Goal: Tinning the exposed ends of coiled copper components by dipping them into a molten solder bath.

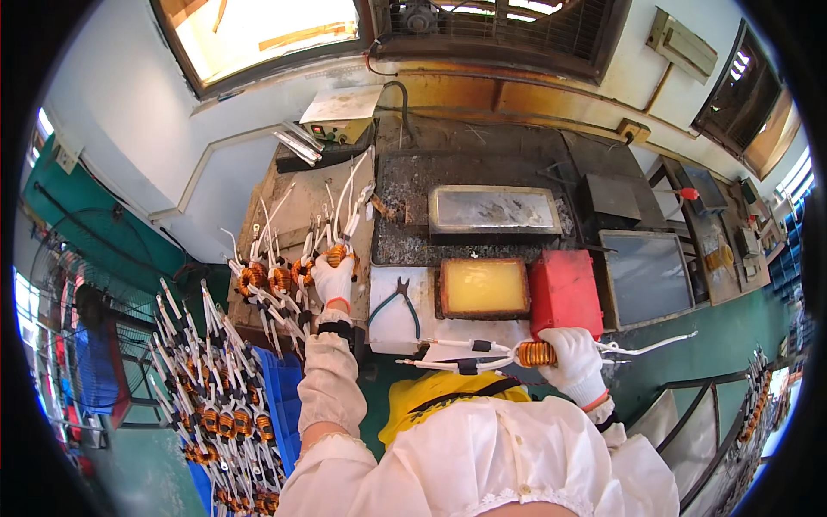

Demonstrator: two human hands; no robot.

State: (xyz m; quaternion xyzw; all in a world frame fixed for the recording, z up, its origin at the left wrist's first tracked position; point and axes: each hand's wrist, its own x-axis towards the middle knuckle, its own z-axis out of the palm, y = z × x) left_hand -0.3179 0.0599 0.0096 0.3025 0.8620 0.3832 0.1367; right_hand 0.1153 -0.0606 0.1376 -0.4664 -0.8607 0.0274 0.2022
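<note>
My right hand (pixel 571 359), in a white glove, grips a copper-wound coil (pixel 536 353) with long white-sleeved leads sticking out to both sides, held level in front of my chest. My left hand (pixel 332 277), also gloved, reaches forward and holds another copper coil (pixel 337 254) at the right end of a row of similar coils (pixel 267 277) lying on a brown board (pixel 301 211), their white leads pointing away from me.
A tray of yellow liquid (pixel 483 288), a red box (pixel 564 291), a metal bath (pixel 494 209) and blue-handled pliers (pixel 398 300) lie ahead. A blue crate (pixel 277 388) with several finished coils (pixel 215 414) sits at my left. A fan (pixel 86 302) stands further left.
</note>
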